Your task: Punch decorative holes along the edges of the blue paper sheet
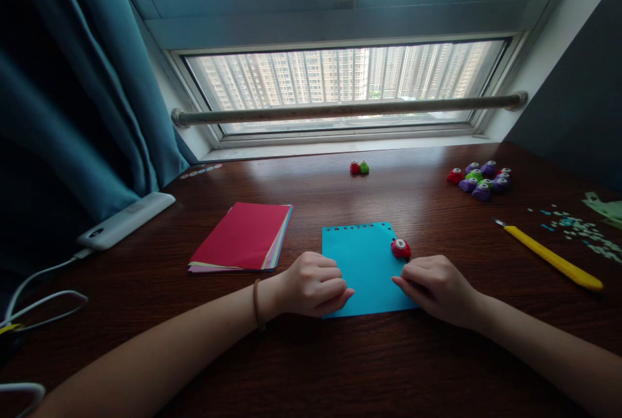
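Observation:
A square sheet of blue paper [362, 269] lies on the table before me, with a row of small punched holes along its far edge. My left hand [315, 285] is closed over the paper's left edge, fingers curled under. At the right edge, my right hand [435, 288] is closed with thumb and fingers at the paper; the exact grip is partly hidden. Just beyond those fingers, a small red craft punch [401, 249] with a pale round top sits at the paper's right edge.
Left of the blue sheet lies a stack of coloured paper [240, 236]. Small red and green punches [359, 168] stand at the back, with several more punches [481, 179] to the right. A yellow craft knife [554, 257], paper bits [583, 230] and a white power bank [127, 220] flank the work.

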Available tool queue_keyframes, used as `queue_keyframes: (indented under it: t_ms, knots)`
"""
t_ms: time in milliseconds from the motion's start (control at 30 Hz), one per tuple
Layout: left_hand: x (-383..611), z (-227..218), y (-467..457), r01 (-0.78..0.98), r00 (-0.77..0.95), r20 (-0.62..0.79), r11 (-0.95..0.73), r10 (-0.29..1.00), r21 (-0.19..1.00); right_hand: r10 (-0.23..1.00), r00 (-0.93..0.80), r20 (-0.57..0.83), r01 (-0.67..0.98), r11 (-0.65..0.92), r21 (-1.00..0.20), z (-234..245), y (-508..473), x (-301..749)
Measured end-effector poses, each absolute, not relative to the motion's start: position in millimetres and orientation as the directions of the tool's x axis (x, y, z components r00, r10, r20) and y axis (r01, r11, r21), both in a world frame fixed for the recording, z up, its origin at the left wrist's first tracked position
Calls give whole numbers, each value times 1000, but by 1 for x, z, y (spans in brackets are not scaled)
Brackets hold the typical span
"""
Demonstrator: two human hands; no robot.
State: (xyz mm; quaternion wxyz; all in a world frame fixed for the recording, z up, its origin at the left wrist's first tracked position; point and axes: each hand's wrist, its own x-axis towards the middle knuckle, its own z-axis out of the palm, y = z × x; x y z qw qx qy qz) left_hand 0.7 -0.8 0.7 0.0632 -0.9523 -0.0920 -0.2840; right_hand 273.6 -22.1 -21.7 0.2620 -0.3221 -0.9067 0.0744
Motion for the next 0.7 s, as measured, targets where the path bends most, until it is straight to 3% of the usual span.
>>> queue_keyframes:
  t_ms: [700]
  knots:
    - [1,1,-1,206,820,555,-977,138,-61,624,-656,424,538,781,-317,-21,-23,273]
